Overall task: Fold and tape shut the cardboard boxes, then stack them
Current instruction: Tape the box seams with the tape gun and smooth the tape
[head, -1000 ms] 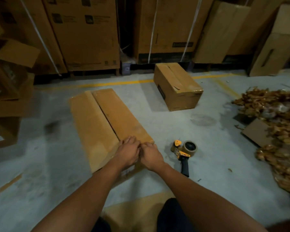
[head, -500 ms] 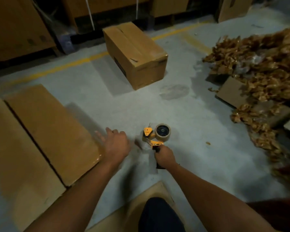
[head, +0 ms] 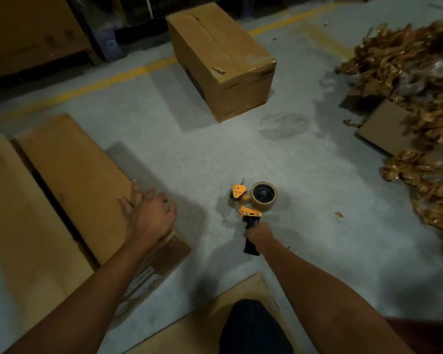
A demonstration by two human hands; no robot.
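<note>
Box (head: 69, 175) cut off left | right hand (head: 258, 235) part-hides tape gun (head: 262, 196)

A flap-closed brown box (head: 74, 175) lies at left, a taped box (head: 223, 54) farther off, an orange tape dispenser (head: 252, 213) nearer.

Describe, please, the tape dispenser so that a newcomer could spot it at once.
Start at the closed cardboard box standing on the grey floor. Nearer the camera is the tape dispenser, its black handle gripped by the right hand. It alone has an orange frame carrying a roll of brown tape.
</note>
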